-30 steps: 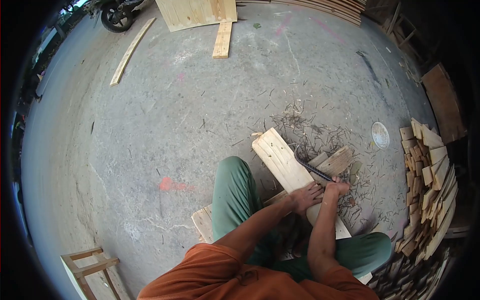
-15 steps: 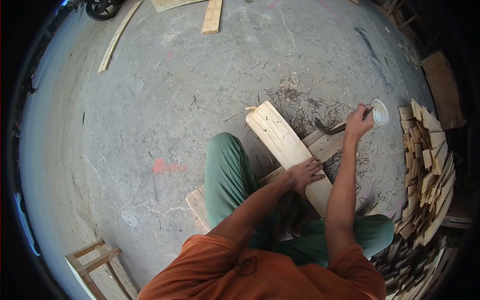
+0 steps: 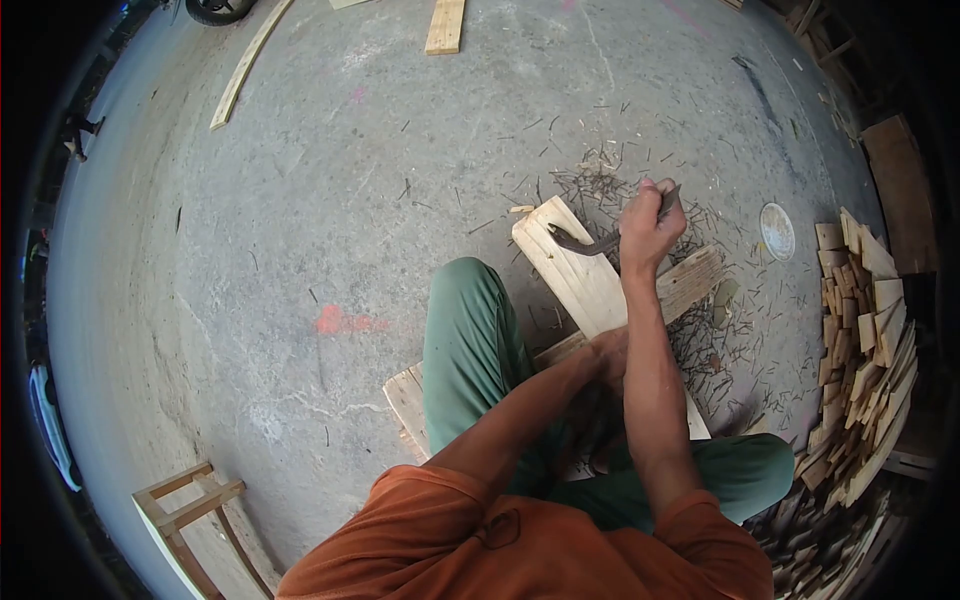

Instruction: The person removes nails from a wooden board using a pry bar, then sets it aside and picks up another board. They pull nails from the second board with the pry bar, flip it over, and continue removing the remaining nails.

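My right hand (image 3: 652, 225) is wrapped round a dark crowbar (image 3: 590, 244). Its curved claw lies over the upper end of a pale wooden board (image 3: 565, 275), close to small dark nail marks. My left hand (image 3: 606, 352) rests on the middle of this board; my right forearm hides its fingers. Under the board, crossing it at an angle, lies a weathered plank (image 3: 690, 282). My legs in green trousers are folded on either side of the board's near end.
Loose nails (image 3: 705, 345) litter the concrete floor around the planks. A round whitish lid or dish (image 3: 777, 232) lies at right, before a large stack of wooden pieces (image 3: 865, 340). A wooden frame (image 3: 190, 515) stands at lower left. Planks (image 3: 446, 28) and a wheel (image 3: 218, 10) are farther off.
My right hand has swung left with the crowbar, bringing its claw from beside the board onto its upper end. My left hand stays on the board, now partly covered by my right forearm.
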`<state>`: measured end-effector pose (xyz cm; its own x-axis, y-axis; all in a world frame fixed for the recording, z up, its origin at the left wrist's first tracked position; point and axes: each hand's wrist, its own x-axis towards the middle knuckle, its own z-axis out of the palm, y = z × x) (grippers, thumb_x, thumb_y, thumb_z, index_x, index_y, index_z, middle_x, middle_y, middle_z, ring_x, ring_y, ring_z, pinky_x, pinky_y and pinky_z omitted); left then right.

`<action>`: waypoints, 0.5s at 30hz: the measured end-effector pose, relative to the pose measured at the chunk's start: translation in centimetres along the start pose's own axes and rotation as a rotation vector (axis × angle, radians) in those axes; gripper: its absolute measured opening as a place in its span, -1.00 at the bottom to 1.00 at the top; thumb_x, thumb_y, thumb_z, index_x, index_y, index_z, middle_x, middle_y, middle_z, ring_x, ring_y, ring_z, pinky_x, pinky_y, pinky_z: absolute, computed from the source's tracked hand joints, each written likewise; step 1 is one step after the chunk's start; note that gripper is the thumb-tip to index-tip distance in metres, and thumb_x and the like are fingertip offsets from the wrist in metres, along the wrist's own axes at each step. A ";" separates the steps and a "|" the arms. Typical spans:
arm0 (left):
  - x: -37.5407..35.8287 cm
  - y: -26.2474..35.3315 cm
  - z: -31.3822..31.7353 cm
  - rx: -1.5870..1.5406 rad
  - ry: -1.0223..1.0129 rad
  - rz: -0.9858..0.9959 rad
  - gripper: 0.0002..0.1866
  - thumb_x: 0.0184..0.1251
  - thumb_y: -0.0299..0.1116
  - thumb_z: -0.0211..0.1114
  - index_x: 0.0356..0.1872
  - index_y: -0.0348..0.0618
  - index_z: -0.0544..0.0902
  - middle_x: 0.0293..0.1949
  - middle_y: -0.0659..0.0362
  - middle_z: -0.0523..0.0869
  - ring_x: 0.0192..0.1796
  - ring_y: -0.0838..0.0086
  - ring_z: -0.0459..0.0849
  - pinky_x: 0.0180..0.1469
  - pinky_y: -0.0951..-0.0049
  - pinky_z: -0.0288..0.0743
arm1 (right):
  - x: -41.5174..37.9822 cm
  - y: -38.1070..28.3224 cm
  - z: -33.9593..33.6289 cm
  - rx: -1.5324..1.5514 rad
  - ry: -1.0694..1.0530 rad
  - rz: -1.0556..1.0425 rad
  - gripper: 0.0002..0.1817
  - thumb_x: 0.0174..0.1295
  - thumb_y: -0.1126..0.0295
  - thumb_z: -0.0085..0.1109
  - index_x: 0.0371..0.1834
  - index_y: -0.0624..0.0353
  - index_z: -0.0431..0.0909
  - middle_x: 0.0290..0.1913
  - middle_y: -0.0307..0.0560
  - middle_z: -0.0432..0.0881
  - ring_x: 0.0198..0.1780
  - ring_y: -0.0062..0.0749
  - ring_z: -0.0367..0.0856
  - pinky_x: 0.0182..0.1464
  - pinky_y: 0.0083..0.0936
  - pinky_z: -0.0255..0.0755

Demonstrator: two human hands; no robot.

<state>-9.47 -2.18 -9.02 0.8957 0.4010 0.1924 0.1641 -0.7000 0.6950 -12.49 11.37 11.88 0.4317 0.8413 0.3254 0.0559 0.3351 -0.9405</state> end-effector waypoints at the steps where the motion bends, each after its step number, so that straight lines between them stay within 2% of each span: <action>1: -0.2 1.7 -3.4 0.055 -0.094 -0.023 0.27 -0.28 0.47 0.41 0.51 -0.02 0.22 0.55 0.01 0.15 0.61 0.08 -0.09 0.61 -0.03 -0.44 | -0.2 -1.0 -0.7 0.165 0.052 0.125 -0.59 0.35 0.39 0.03 -0.67 0.06 0.13 -0.70 -0.35 0.14 -0.70 -0.61 0.11 -0.66 -0.48 0.02; 2: -0.7 3.1 -5.3 0.108 -0.191 -0.046 0.26 -0.27 0.45 0.41 0.51 -0.01 0.22 0.55 0.02 0.13 0.61 0.09 -0.09 0.61 -0.02 -0.43 | 0.3 0.4 -4.7 0.371 0.218 0.256 -0.60 0.34 0.35 0.01 -0.66 0.02 0.12 -0.70 -0.37 0.11 -0.72 -0.60 0.09 -0.68 -0.48 0.01; 3: -0.7 2.9 -4.4 0.282 -0.127 0.017 0.24 -0.24 0.43 0.41 0.53 0.03 0.20 0.56 0.03 0.11 0.62 0.14 -0.08 0.61 -0.01 -0.42 | 1.3 2.4 -9.0 0.589 0.377 0.373 -0.61 0.34 0.31 -0.01 -0.65 -0.03 0.11 -0.70 -0.38 0.08 -0.74 -0.58 0.07 -0.71 -0.48 0.00; 5: -0.1 3.9 -5.0 0.365 -0.218 -0.011 0.19 -0.16 0.42 0.38 0.53 0.05 0.18 0.56 0.00 0.10 0.62 0.13 -0.10 0.61 -0.01 -0.45 | 2.2 4.5 -11.6 0.506 0.560 0.434 -0.62 0.33 0.23 -0.06 -0.64 -0.08 0.07 -0.71 -0.38 0.04 -0.75 -0.56 0.03 -0.71 -0.52 -0.01; 6: 0.1 3.2 -4.1 0.368 -0.230 -0.006 0.18 -0.14 0.42 0.37 0.53 0.04 0.18 0.56 -0.02 0.09 0.62 0.12 -0.11 0.61 -0.01 -0.44 | 3.3 3.8 -10.7 0.516 0.544 0.419 -0.62 0.33 0.23 -0.06 -0.64 -0.08 0.07 -0.71 -0.38 0.04 -0.75 -0.56 0.03 -0.71 -0.52 -0.01; 7: -0.5 3.1 -4.1 0.358 -0.050 0.056 0.15 -0.25 0.49 0.33 0.39 -0.09 0.41 0.47 -0.05 0.26 0.56 0.09 0.05 0.61 -0.02 -0.39 | 2.8 2.4 -9.9 0.495 0.449 0.360 -0.61 0.34 0.22 -0.07 -0.65 -0.09 0.06 -0.71 -0.38 0.04 -0.74 -0.55 0.02 -0.71 -0.51 -0.01; 8: -0.5 2.8 -4.0 0.352 -0.057 0.057 0.15 -0.25 0.49 0.33 0.39 -0.09 0.41 0.47 -0.05 0.26 0.56 0.09 0.05 0.61 -0.02 -0.39 | 2.4 1.4 -8.9 0.475 0.355 0.305 -0.60 0.34 0.21 -0.09 -0.66 -0.10 0.06 -0.71 -0.39 0.04 -0.74 -0.55 0.01 -0.71 -0.49 -0.01; 10: -0.3 4.1 -6.1 0.366 -0.256 0.020 0.10 -0.07 0.29 0.37 0.52 0.01 0.20 0.56 -0.03 0.11 0.61 0.11 -0.05 0.61 -0.02 -0.36 | 0.9 1.7 -9.8 0.421 0.323 0.301 -0.61 0.34 0.22 -0.11 -0.66 -0.09 0.06 -0.71 -0.38 0.05 -0.74 -0.54 0.00 -0.70 -0.50 0.01; 11: -0.6 3.5 -5.4 0.278 -0.125 0.081 0.09 -0.12 0.29 0.39 0.49 0.00 0.27 0.52 -0.04 0.17 0.59 0.09 0.00 0.60 -0.03 -0.33 | -1.0 3.6 -13.0 0.520 0.458 0.401 -0.63 0.34 0.22 -0.11 -0.64 -0.08 0.09 -0.70 -0.37 0.06 -0.74 -0.54 0.00 -0.70 -0.50 0.02; 12: -0.6 3.6 -5.9 0.322 -0.112 0.088 0.09 -0.12 0.29 0.39 0.49 0.00 0.27 0.52 -0.04 0.17 0.59 0.09 0.00 0.60 -0.03 -0.33 | 0.1 6.0 -14.3 0.667 0.551 0.451 -0.66 0.34 0.23 -0.11 -0.62 -0.08 0.13 -0.69 -0.36 0.07 -0.74 -0.54 0.00 -0.69 -0.51 0.03; 14: -0.3 4.3 -5.9 0.354 -0.161 0.025 0.12 -0.19 0.33 0.41 0.46 -0.05 0.32 0.48 -0.07 0.23 0.57 0.06 0.04 0.60 -0.04 -0.33 | -1.1 10.8 -18.6 0.603 0.936 0.643 -0.69 0.35 0.21 -0.14 -0.58 -0.07 0.13 -0.68 -0.34 0.09 -0.74 -0.51 -0.02 -0.68 -0.50 0.05; 15: 0.5 3.1 -7.3 0.377 -0.147 0.020 0.12 -0.19 0.33 0.41 0.46 -0.05 0.32 0.48 -0.07 0.23 0.57 0.06 0.04 0.60 -0.04 -0.33 | 0.6 10.5 -17.4 0.619 0.914 0.636 -0.69 0.35 0.21 -0.14 -0.58 -0.07 0.13 -0.68 -0.34 0.09 -0.74 -0.51 -0.02 -0.68 -0.50 0.05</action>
<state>-11.51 0.13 -1.70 0.9455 0.3150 0.0829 0.2613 -0.8855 0.3841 4.02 7.98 0.50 0.7021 0.4112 -0.5814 -0.7093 0.3305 -0.6227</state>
